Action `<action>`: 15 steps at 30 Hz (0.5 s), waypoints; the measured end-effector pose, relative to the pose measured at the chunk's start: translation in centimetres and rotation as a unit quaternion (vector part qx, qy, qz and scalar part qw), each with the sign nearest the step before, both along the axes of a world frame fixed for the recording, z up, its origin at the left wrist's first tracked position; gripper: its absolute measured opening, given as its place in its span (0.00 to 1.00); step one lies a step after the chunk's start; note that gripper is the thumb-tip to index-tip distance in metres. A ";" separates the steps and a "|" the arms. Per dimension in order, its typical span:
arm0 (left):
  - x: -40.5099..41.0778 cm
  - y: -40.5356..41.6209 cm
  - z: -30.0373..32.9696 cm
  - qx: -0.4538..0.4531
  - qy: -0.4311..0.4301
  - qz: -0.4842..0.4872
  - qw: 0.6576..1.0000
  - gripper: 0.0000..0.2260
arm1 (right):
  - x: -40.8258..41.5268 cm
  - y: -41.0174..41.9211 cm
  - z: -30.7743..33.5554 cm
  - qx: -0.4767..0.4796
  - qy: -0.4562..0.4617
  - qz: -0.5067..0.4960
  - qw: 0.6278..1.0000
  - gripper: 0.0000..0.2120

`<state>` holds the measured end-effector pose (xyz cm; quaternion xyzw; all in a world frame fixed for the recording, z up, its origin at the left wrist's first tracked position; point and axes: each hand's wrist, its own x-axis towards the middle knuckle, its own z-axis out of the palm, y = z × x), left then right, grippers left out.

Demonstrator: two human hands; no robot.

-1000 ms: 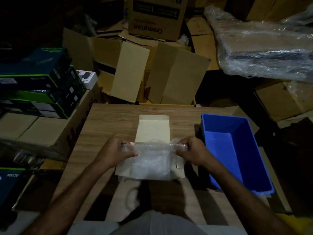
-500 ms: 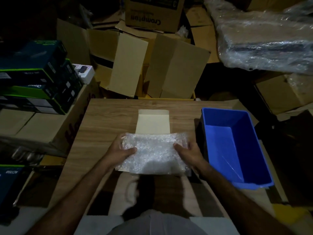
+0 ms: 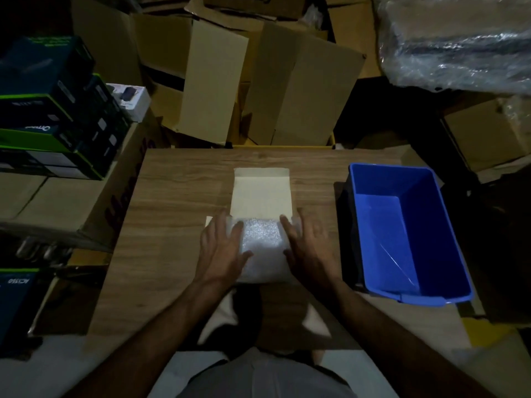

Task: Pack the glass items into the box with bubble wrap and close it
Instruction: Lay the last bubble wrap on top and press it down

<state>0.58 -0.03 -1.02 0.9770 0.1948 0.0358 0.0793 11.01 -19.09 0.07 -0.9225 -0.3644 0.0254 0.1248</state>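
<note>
Both hands have let go of the white bubble-wrap sheet [image 3: 260, 248] and now press it flat-fingered into the small beige cardboard box [image 3: 260, 193]: left hand [image 3: 221, 248], right hand [image 3: 309, 249]. Padding looks nearly seated; its lid remains open.

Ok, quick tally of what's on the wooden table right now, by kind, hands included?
Hands: 2, left hand and right hand, both flat on the wrap
Bubble wrap sheets: 1, bubble wrap over the box
Small cardboard boxes: 1, box, lid flap open
Blue plastic bins: 1, blue bin
Total: 5
</note>
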 end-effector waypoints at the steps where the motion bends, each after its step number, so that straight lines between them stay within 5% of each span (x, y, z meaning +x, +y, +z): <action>1: 0.0 -0.3 -0.1 0.011 0.011 -0.022 1.000 0.40 | -0.6 0.1 -0.4 -0.007 -0.013 0.025 1.000 0.32; 3: 0.2 -0.8 -0.5 0.013 0.033 -0.064 0.997 0.43 | -1.6 0.7 -1.9 -0.036 -0.011 0.051 0.998 0.26; 6: 0.7 -2.1 -0.5 -0.040 0.083 -0.068 0.993 0.42 | -2.3 1.7 -2.8 -0.115 0.070 0.012 0.991 0.34; 10: 1.1 -2.2 -1.0 -0.175 0.193 -0.007 0.965 0.47 | -1.7 2.2 -2.2 -0.108 0.143 -0.016 0.984 0.42; 15: 1.7 -2.3 -1.6 -0.321 0.145 0.078 0.933 0.40 | -1.6 2.6 -1.9 -0.110 0.159 -0.003 0.981 0.40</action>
